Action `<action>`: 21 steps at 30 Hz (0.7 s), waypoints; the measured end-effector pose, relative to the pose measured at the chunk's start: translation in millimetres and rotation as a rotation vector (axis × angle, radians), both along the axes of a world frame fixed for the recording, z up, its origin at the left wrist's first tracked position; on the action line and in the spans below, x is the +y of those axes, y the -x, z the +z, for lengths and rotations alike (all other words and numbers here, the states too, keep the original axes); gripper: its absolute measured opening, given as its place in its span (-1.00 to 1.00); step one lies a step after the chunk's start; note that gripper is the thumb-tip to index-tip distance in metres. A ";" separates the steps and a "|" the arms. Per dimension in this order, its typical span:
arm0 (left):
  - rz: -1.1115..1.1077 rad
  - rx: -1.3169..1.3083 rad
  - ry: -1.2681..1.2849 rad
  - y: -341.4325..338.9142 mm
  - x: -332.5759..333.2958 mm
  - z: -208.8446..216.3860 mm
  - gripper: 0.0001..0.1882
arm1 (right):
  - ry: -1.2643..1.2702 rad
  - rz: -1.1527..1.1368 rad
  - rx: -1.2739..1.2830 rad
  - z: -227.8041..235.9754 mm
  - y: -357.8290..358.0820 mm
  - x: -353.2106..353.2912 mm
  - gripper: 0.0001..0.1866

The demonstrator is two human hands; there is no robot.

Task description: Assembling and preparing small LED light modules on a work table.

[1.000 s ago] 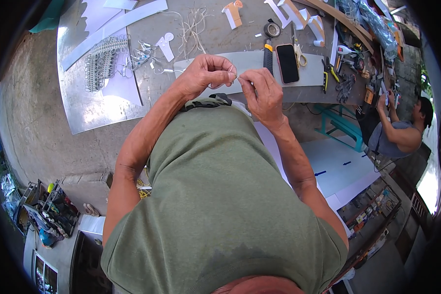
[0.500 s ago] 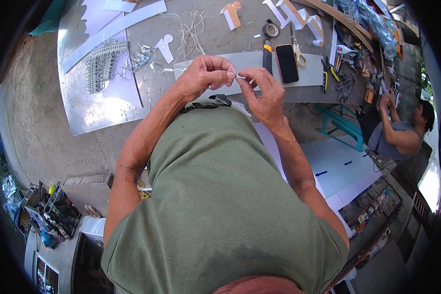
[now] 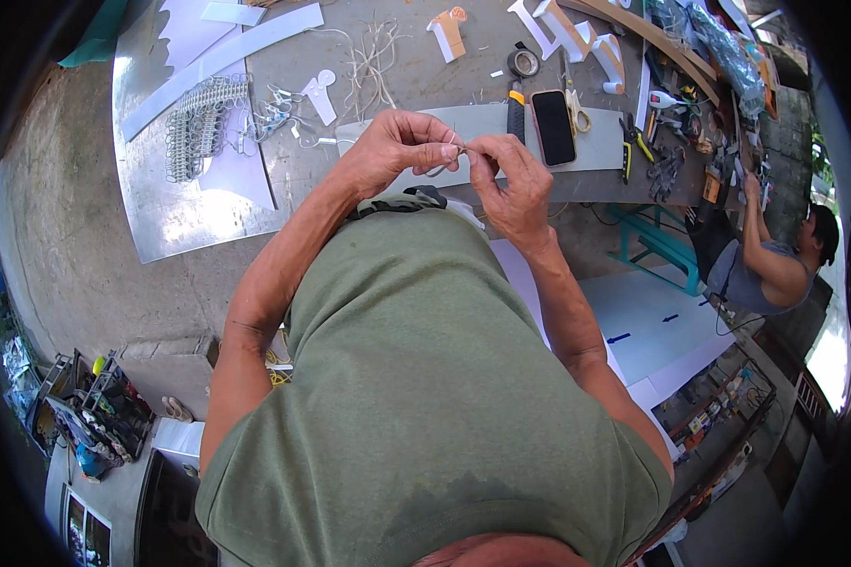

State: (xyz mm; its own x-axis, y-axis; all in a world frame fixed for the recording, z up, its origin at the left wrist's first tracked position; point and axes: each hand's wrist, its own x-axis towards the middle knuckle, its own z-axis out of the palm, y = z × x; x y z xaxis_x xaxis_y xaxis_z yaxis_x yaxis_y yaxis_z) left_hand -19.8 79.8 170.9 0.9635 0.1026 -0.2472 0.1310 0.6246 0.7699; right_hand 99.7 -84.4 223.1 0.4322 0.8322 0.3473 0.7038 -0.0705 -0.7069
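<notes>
Above the table's near edge, my left hand (image 3: 395,153) and my right hand (image 3: 514,185) meet fingertip to fingertip. Both are closed in a pinch on a thin wire (image 3: 462,148), whose ends are too fine to make out fully. Beneath and beyond them lies a pale curved strip (image 3: 488,117). On or beside that strip are a cutter with a black and yellow handle (image 3: 515,115), a dark-screened phone (image 3: 552,128) and scissors (image 3: 580,117). Left of my hands, small white light modules on wires (image 3: 276,111) lie near a tangle of pale wire (image 3: 374,62).
The metal-topped table (image 3: 175,222) carries a bundle of wire loops (image 3: 199,118), a tape roll (image 3: 523,61), white and orange letter shapes (image 3: 447,34) and pliers (image 3: 642,144). A teal stool (image 3: 667,248) stands at right, near another person (image 3: 771,274) working with both hands.
My right fingers have shifted slightly and turned at the wire, still pinching. My left hand stays almost in place. The other person's arms have moved a little.
</notes>
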 end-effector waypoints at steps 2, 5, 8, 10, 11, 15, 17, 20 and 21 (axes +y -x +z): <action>0.005 0.000 -0.014 0.2 -0.2 -0.3 -0.78 | -0.003 -0.006 0.020 -0.3 0.4 0.3 -0.79; 0.011 0.008 -0.049 -0.1 0.2 3.6 -0.79 | 0.009 -0.020 0.024 -0.2 1.3 1.3 -0.80; 0.021 0.010 -0.080 0.0 -1.2 4.2 -0.81 | 0.006 -0.037 0.023 1.1 3.2 2.2 -0.80; 0.031 0.003 -0.088 0.0 -2.0 4.0 -0.82 | 0.013 -0.063 0.005 1.0 5.4 3.2 -0.81; 0.039 0.003 -0.105 0.0 -2.4 4.1 -0.83 | 0.013 -0.063 0.005 0.9 7.6 3.5 -0.81; 0.046 -0.019 -0.097 -2.2 -4.8 3.7 -0.86 | 0.028 -0.160 0.041 -1.0 19.0 4.8 -0.84; 0.044 -0.025 -0.031 -1.9 -2.7 2.6 -0.86 | 0.033 -0.192 0.089 0.4 18.4 5.8 -0.86; 0.033 -0.011 0.072 0.2 2.4 3.6 -0.86 | 0.073 -0.119 0.340 4.2 5.4 4.5 -0.88; 0.025 0.008 0.109 0.9 3.5 3.7 -0.86 | 0.081 -0.068 0.378 2.4 0.7 3.3 -0.88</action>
